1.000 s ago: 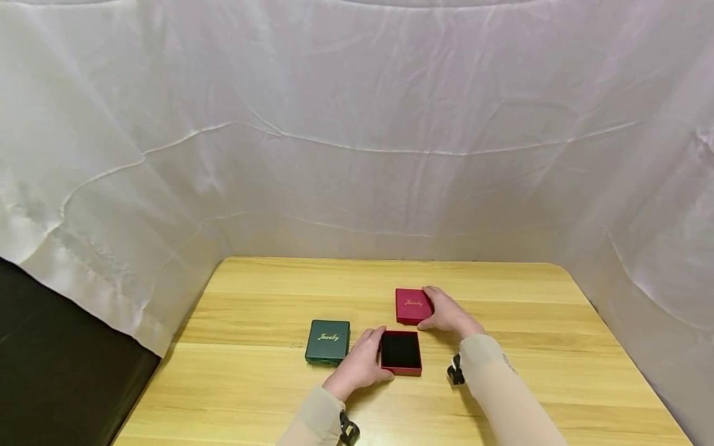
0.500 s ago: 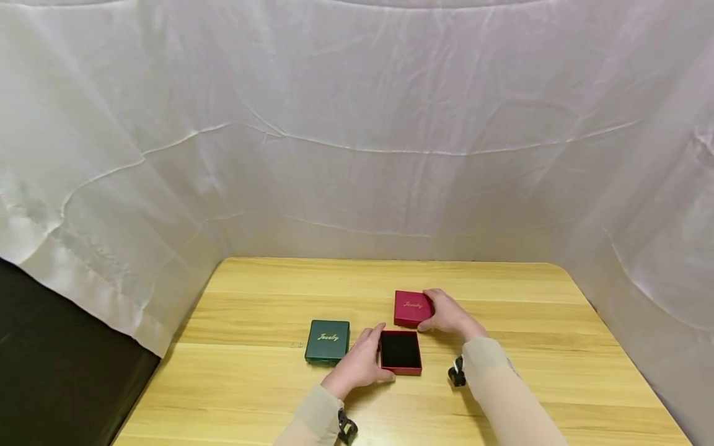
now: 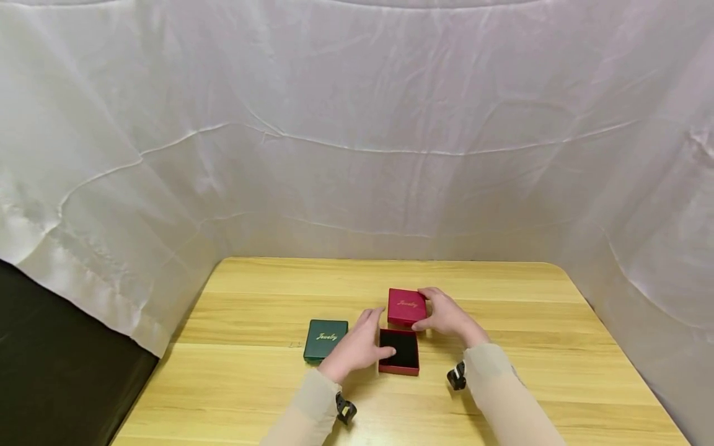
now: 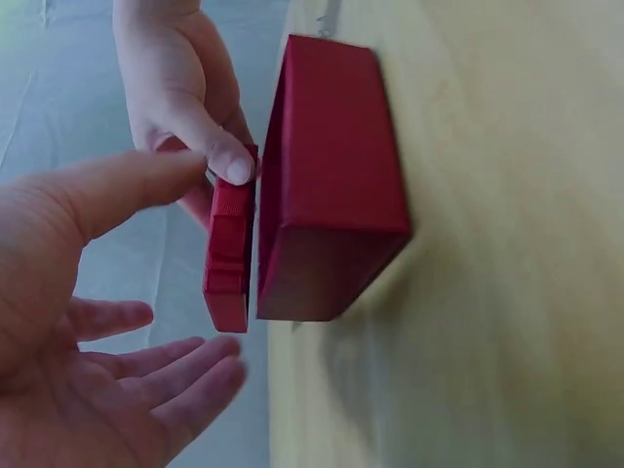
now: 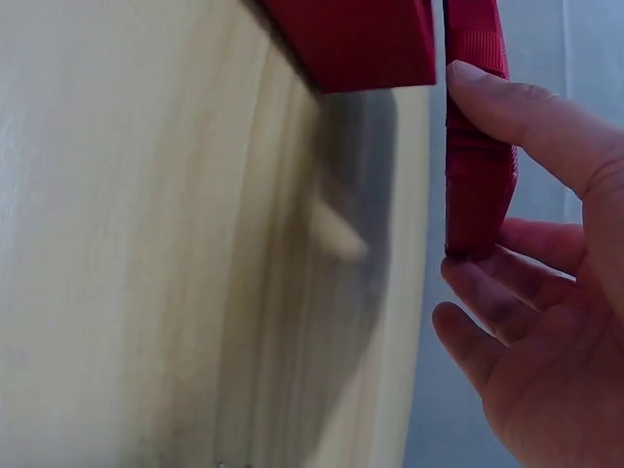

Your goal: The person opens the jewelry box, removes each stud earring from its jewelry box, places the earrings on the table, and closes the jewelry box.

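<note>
My right hand [image 3: 446,317] grips a red jewelry box lid [image 3: 406,303] by its right side, thumb in front and fingers behind. Gold "Jewelry" lettering marks its top. Just in front of it, the red box base [image 3: 398,370] sits on the table, its black lining exposed. In the left wrist view, a ribbon bow trims the edge of the lid [image 4: 230,258], which hovers close above the rim of the base [image 4: 341,146]. My left hand [image 3: 359,347] hangs over the base's left side, fingers extended and holding nothing. It partly hides the base.
A closed green jewelry box [image 3: 325,338] with gold lettering lies left of the base, partly covered by my left hand. The wooden table [image 3: 268,396] is bordered by pale hanging cloth [image 3: 357,124] at the back and sides.
The red lid has shifted slightly left in my right hand. My left hand has let go of the base's side and moved up and forward over it.
</note>
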The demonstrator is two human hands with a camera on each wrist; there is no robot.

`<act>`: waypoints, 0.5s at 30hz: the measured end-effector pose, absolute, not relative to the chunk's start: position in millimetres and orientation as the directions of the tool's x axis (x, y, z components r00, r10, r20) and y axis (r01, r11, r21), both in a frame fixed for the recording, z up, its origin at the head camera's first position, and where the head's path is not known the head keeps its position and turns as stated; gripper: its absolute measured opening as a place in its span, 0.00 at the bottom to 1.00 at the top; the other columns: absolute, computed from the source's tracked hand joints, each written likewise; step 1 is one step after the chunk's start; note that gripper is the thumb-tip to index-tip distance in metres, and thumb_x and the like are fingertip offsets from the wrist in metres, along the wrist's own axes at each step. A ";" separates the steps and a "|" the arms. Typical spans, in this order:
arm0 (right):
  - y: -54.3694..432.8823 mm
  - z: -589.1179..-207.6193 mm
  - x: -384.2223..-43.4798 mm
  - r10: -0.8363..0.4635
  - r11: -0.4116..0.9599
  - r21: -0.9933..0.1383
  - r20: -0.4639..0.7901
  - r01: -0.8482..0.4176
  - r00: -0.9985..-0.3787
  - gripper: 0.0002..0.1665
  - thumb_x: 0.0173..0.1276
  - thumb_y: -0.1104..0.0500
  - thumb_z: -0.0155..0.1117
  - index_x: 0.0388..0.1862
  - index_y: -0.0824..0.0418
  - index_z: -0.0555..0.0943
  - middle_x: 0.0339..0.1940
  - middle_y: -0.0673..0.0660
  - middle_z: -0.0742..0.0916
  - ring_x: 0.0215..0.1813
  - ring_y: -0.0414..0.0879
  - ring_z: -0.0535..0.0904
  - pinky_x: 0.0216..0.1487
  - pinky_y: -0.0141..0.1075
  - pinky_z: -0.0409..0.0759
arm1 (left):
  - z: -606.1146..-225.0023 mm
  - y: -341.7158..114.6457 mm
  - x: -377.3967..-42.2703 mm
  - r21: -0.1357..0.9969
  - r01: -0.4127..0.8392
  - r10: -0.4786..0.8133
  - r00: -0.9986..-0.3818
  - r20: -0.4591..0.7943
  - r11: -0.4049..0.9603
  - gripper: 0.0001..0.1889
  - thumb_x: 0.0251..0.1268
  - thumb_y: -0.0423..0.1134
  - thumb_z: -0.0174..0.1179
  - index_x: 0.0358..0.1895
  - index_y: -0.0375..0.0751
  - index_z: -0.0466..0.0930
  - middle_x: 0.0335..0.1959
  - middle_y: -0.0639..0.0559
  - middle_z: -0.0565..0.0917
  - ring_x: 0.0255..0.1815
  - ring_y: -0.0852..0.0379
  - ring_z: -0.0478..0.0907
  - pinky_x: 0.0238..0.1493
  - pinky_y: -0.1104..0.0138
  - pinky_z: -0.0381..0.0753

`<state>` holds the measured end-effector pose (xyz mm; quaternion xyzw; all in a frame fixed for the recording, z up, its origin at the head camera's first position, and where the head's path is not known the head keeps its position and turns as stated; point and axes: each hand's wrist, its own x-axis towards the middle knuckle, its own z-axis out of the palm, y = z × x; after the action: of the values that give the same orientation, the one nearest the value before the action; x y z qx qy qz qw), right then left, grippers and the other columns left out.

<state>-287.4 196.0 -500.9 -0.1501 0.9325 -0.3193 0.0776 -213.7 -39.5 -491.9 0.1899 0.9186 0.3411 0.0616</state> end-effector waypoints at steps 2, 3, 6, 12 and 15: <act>194.5 -498.1 -285.5 -0.334 0.746 -0.622 -0.040 -0.239 -0.942 0.55 0.50 0.55 0.82 0.72 0.70 0.64 0.69 0.69 0.70 0.68 0.65 0.66 0.66 0.60 0.64 | -488.4 -40.0 -219.6 0.646 0.312 0.376 -0.926 0.041 0.697 0.46 0.58 0.45 0.71 0.76 0.37 0.55 0.70 0.40 0.65 0.64 0.45 0.70 0.61 0.51 0.72; 193.8 -496.5 -284.6 -0.335 0.743 -0.624 -0.035 -0.242 -0.941 0.55 0.50 0.55 0.82 0.72 0.70 0.64 0.70 0.69 0.70 0.68 0.65 0.66 0.66 0.60 0.64 | -486.7 -40.3 -222.5 0.643 0.312 0.369 -0.928 0.050 0.699 0.45 0.58 0.45 0.71 0.75 0.37 0.56 0.70 0.40 0.65 0.65 0.45 0.69 0.62 0.51 0.72; 191.7 -492.2 -281.8 -0.352 0.736 -0.619 -0.007 -0.273 -0.936 0.54 0.49 0.55 0.82 0.71 0.70 0.65 0.69 0.68 0.71 0.68 0.65 0.66 0.66 0.60 0.64 | -483.1 -42.0 -231.3 0.642 0.300 0.350 -0.935 0.053 0.706 0.46 0.58 0.44 0.71 0.75 0.37 0.55 0.70 0.40 0.64 0.67 0.44 0.68 0.63 0.52 0.70; 186.3 -480.3 -271.9 -0.408 0.723 -0.599 0.033 -0.344 -0.913 0.54 0.48 0.52 0.82 0.70 0.71 0.67 0.68 0.69 0.71 0.68 0.65 0.67 0.65 0.59 0.65 | -478.4 -45.4 -244.1 0.632 0.300 0.355 -0.934 0.043 0.714 0.47 0.58 0.45 0.72 0.76 0.35 0.54 0.72 0.40 0.63 0.68 0.44 0.66 0.64 0.53 0.69; 183.8 -475.0 -265.9 -0.418 0.713 -0.604 0.042 -0.357 -0.907 0.54 0.48 0.51 0.82 0.70 0.70 0.67 0.68 0.68 0.71 0.68 0.64 0.67 0.66 0.58 0.65 | -476.9 -47.1 -246.0 0.634 0.311 0.371 -0.928 0.040 0.708 0.48 0.57 0.46 0.72 0.76 0.35 0.54 0.73 0.41 0.62 0.70 0.44 0.64 0.66 0.52 0.68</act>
<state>-265.9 183.8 -475.0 -0.2096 0.9242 -0.3155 0.0488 -246.0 -47.1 -476.9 0.1847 0.9231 0.3343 0.0452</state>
